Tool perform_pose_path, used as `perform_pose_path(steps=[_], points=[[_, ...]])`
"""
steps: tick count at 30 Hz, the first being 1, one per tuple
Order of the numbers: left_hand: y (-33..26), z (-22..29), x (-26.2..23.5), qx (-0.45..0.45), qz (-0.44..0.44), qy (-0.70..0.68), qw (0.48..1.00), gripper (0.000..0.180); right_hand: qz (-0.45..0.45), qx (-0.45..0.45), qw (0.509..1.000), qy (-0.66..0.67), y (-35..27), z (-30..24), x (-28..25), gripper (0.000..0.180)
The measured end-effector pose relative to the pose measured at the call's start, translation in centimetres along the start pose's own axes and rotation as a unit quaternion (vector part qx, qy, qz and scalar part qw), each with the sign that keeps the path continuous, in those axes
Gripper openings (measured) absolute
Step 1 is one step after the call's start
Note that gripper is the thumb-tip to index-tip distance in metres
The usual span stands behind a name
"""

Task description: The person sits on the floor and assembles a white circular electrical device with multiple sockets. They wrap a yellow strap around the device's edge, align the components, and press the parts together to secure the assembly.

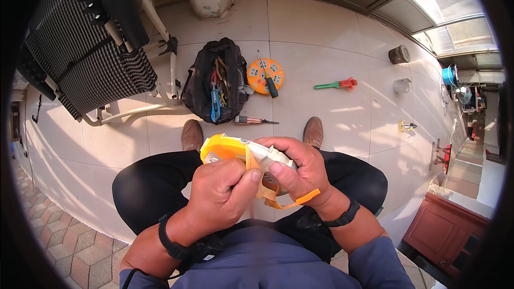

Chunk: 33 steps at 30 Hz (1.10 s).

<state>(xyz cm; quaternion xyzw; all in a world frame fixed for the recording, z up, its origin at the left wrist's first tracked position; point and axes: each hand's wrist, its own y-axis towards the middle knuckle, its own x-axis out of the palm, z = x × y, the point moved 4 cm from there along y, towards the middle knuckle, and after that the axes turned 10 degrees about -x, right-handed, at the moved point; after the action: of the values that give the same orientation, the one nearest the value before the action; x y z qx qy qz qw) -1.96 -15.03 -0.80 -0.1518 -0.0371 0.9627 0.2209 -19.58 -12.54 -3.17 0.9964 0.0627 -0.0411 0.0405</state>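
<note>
I have the round casing (265, 152), yellow at one side and white at the other, held up between both hands, above the tiled floor (321, 27) and between the parted knees. The right hand (301, 168) is wrapped around the white side, its thumb pressed over the near edge. The left hand (227, 188) is curled tight, thumb against bent fingers, and seems to pinch the orange strip (308, 197) where it crosses the casing. My knuckles block that spot, so I can't say exactly how the fingers grip it.

I judge the work as partway along. One end of the strip hangs free below the right hand in a loose curl, while its upper part runs against the casing; it is neither clear of the casing nor lying flat around it, so handling the strip looks unfinished. I can't tell from here whether it is coming off or going on.

Beyond the feet, an orange disc (257, 81) lies on the floor with a screwdriver (272, 88) resting across it, beside the black tool bag (198, 90). A flag-patterned screwdriver (249, 120) lies just below them, out of both hands.
</note>
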Motion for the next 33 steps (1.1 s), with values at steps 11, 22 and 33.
perform_pose_path(steps=[11,22,33], points=[[-0.4,1.0,0.2,0.079,0.012,0.041,0.996,0.022,-0.049,0.042,0.995,0.079,-0.3,0.2,-0.3,0.043],[0.0,-1.1,1.1,0.091,0.009,0.134,0.987,0.021,-0.110,-0.151,0.964,-0.189,1.0,-0.3,-0.4,0.043],[0.9,-5.2,2.4,-0.276,-0.068,-0.053,0.957,0.043,-0.030,-0.263,0.895,-0.360,0.0,0.9,0.9,0.046]])
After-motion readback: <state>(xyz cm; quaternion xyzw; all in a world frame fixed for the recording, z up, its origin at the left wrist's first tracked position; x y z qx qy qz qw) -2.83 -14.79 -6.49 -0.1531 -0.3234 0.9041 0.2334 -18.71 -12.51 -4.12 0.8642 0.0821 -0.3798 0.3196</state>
